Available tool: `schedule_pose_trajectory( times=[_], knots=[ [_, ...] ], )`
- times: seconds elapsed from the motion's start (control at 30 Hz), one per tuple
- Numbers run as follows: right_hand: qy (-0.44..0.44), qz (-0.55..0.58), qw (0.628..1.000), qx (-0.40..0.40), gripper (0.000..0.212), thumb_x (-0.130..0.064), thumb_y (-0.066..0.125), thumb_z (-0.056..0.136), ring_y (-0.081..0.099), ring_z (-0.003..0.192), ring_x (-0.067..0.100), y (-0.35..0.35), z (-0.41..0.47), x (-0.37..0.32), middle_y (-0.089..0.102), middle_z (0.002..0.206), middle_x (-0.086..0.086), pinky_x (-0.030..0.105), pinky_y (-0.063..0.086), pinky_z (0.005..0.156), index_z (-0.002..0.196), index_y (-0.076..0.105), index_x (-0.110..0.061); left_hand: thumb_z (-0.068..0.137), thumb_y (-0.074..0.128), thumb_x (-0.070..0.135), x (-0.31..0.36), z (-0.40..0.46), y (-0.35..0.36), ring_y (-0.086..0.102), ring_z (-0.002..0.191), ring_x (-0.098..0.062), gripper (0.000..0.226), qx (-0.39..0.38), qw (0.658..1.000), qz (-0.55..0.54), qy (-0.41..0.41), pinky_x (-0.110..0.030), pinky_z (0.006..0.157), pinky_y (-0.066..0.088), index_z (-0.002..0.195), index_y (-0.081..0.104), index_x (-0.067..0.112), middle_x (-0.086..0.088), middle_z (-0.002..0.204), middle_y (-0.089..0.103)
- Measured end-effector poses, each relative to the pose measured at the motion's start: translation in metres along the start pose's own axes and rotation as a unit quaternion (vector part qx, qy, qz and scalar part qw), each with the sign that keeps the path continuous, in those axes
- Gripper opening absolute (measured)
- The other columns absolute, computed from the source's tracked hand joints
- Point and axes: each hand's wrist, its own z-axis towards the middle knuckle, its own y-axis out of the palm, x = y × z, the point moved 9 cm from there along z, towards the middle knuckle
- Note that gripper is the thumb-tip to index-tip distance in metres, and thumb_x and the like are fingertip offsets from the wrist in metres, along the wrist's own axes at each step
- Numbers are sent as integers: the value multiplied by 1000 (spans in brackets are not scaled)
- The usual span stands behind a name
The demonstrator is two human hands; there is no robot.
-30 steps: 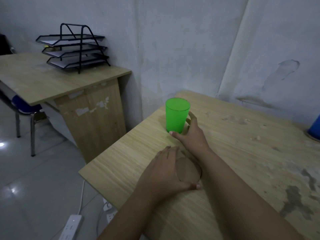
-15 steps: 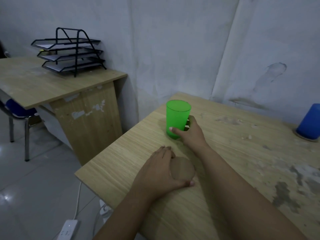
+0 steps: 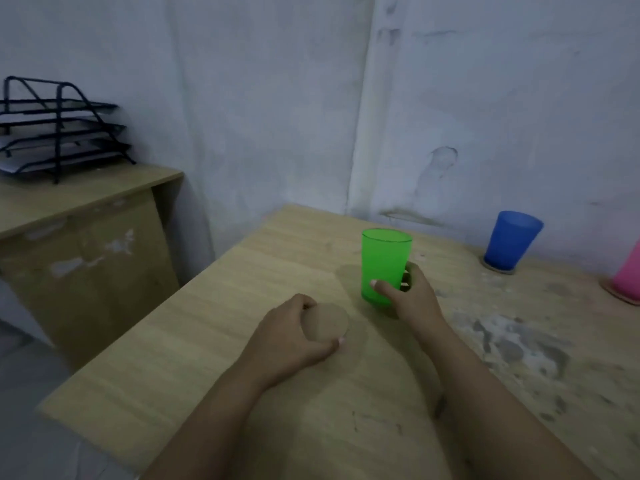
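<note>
Table (image 3: pixel 263 271): pale wood-grain top, blotched grey and worn toward 4 o'clock, pushed into a corner of stained whitewashed wall (image 3: pixel 263 98). Side desk (image 3: pixel 86 188) at 9 o'clock, same wood, front panel chipped; carries a black wire letter tray (image 3: pixel 62 133) at 10 o'clock, three tiers, sheets inside. Grey floor (image 3: pixel 20 375) at 8 o'clock. Blue cup (image 3: pixel 510 239) at 2 o'clock near the wall, upright on a round coaster (image 3: pixel 498 269). Pink cup (image 3: pixel 628 278) at 3 o'clock, cut by the frame edge, on a second coaster (image 3: pixel 620 296). Green cup (image 3: pixel 382 261) just right of centre, upright, translucent; lifted or resting, cannot tell. Right hand (image 3: pixel 412 299) clamped on it, thumb across the near side, fingers curled behind, hiding the lower right flank. Left hand (image 3: pixel 287 337) at 7 o'clock of the green cup, fingers and thumb closed on the rim of a brown disc (image 3: pixel 325 323), tilted face-up toward the camera. Both forearms across the near tabletop.
</note>
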Motion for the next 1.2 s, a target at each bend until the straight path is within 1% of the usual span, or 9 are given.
schedule_pose_trajectory(
  times=[0.13,0.23,0.33,0.5,0.77,0.87,1.0,1.1,1.2],
  knots=[
    [-2,-6,999,37,55,-23,75,74,62,89,19,-48,8,10,63,110,8,26,50,63,123,50,-12,53,66,67,30,35,32,54,100,-6,77,-7,999,-34,18,-23,83,44,120,50,34,13,116,55],
    [5,-8,998,60,55,-24,74,75,60,92,21,-75,15,20,62,111,7,29,49,69,124,50,-14,53,67,64,48,60,55,55,103,-7,80,-8,998,-47,33,-27,88,47,123,50,30,10,120,56],
    [9,-8,996,86,56,-25,74,75,59,90,16,-98,23,30,60,109,4,25,48,65,124,48,-18,53,65,64,68,88,81,54,105,-8,81,-12,997,-49,50,-25,89,44,124,50,28,8,121,56],
    [18,-15,993,115,63,-26,75,74,58,100,20,-119,40,49,59,114,0,36,52,81,130,46,-20,55,64,61,89,134,112,54,111,-13,84,-5,996,-39,75,-24,94,42,128,52,22,2,126,57],
    [9,22,988,151,47,-18,76,73,61,83,-2,-133,57,72,66,101,-8,10,46,56,113,54,-27,59,65,53,92,200,142,47,114,-16,77,-3,996,-7,88,-21,92,34,126,51,17,2,121,51],
    [-2,31,989,146,48,-18,76,73,61,83,-4,-129,65,69,64,98,-16,8,47,55,112,52,-32,64,67,52,89,221,147,46,118,-18,77,0,996,4,91,-24,95,34,130,49,17,0,125,51],
    [0,39,990,134,42,-19,74,75,60,86,-1,-124,86,65,63,99,-15,13,46,59,106,51,-36,63,70,51,85,237,152,48,122,-22,93,1,996,-9,86,-31,100,39,142,36,16,-6,133,52],
    [4,38,990,136,45,-19,74,76,57,87,-2,-115,107,65,60,98,-12,13,43,60,114,51,-25,64,72,51,81,245,159,51,118,-22,107,-16,996,-18,85,-35,96,43,150,18,17,-5,131,54],
    [6,43,989,145,42,-19,73,76,55,84,-4,-106,124,62,58,95,-11,13,42,58,111,50,-24,67,71,53,78,254,163,51,117,-23,110,-18,995,-4,93,-34,92,45,151,8,19,-5,131,55]
  ],
)
